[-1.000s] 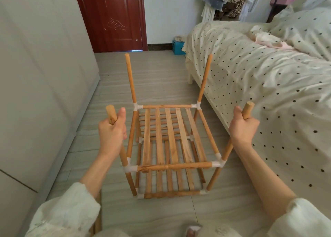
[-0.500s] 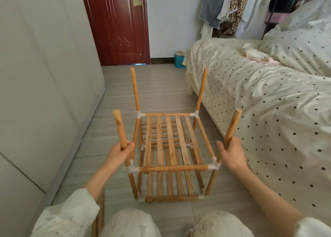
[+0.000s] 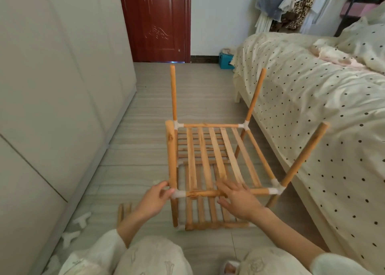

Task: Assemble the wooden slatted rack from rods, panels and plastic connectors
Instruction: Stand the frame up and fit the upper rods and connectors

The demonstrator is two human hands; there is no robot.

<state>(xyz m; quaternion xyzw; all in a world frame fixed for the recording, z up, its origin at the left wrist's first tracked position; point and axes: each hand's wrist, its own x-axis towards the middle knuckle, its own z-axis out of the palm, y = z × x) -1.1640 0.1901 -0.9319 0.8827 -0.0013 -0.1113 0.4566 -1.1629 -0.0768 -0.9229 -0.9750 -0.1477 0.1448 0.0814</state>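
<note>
The wooden slatted rack (image 3: 210,156) stands on the floor in front of my knees, two slatted tiers joined by white plastic connectors, with four upright rods rising from the top tier. My left hand (image 3: 153,201) pinches the base of the near-left upright rod (image 3: 171,154) just above its corner connector (image 3: 178,194). My right hand (image 3: 239,201) lies with fingers spread over the front cross rod (image 3: 203,193), thumb below it, not clearly gripping. The near-right upright rod (image 3: 304,154) leans out toward the bed, untouched.
Spare wooden rods (image 3: 124,212) and loose white connectors (image 3: 83,220) lie on the floor at my left. A wardrobe (image 3: 52,108) runs along the left, a spotted bed (image 3: 323,108) close on the right. A red door (image 3: 158,23) and blue box (image 3: 226,61) are beyond.
Both hands slid down off the near uprights. My left hand dropped to the near-left corner; my right hand let go of the near-right upright and moved left to the front cross rod.
</note>
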